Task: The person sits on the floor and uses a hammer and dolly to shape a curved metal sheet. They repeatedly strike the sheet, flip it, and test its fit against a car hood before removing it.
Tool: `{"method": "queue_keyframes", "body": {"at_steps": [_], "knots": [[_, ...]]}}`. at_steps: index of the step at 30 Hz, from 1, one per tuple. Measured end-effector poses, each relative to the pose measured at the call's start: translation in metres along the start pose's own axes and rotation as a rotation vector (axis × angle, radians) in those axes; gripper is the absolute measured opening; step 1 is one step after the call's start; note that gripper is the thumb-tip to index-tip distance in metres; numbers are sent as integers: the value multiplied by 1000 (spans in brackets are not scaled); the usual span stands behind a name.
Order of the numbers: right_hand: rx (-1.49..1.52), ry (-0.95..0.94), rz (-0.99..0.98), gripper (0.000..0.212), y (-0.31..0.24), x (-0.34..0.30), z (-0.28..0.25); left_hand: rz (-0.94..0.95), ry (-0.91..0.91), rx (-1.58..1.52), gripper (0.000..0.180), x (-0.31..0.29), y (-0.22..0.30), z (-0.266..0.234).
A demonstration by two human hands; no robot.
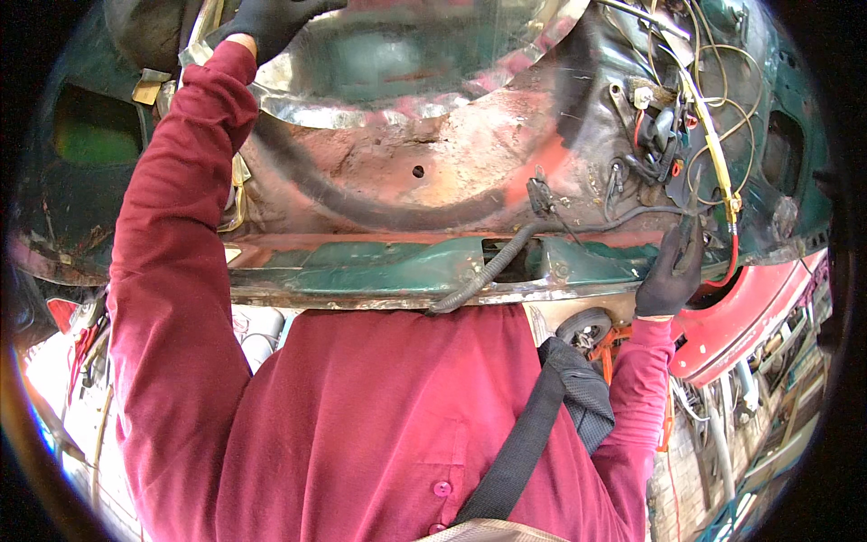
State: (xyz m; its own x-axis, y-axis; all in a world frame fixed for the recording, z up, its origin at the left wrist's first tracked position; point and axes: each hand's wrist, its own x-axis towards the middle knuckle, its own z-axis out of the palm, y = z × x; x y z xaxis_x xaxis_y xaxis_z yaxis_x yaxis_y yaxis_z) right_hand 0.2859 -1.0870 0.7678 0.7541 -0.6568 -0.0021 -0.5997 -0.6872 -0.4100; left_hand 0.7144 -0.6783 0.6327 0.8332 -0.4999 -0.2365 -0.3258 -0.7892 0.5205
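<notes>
My left hand [275, 25], in a dark glove, reaches to the top of the view. Its visible fingers are spread beside the left edge of a large, shiny, rounded metal sheet [388, 54]; part of the hand is cut off. The sheet lies over a reddish, worn floor pan [361, 158] in a green car body. Lower right, my dark-gloved right hand [670, 273] rests on the green rear sill [388, 269], fingers stretched forward, with no held object showing. Near its fingertips runs a grey corrugated cable sleeve [506, 253].
Loose wires and connectors [659, 135] crowd the right side, with a yellow-wrapped cable [709, 126] ending in a red lead [733, 262]. Behind the sill on the right are a red body panel [741, 321] and a small wheel [585, 327]. A dark strap [519, 443] crosses my chest.
</notes>
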Motion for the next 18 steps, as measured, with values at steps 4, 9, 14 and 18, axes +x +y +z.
{"method": "queue_keyframes", "body": {"at_steps": [4, 9, 14, 18], "knots": [[-14, -15, 2, 46, -2, 0, -1, 89, -82, 24, 51, -1, -23, 45], [32, -22, 21, 46, 4, -2, -1, 37, -180, 109, 64, -22, -14, 84], [43, -28, 30, 46, 1, 0, 0, -33, -237, 112, 68, -42, -7, 112], [1, -18, 8, 45, 1, -1, 0, -113, -331, 94, 70, -45, -8, 126]]}}
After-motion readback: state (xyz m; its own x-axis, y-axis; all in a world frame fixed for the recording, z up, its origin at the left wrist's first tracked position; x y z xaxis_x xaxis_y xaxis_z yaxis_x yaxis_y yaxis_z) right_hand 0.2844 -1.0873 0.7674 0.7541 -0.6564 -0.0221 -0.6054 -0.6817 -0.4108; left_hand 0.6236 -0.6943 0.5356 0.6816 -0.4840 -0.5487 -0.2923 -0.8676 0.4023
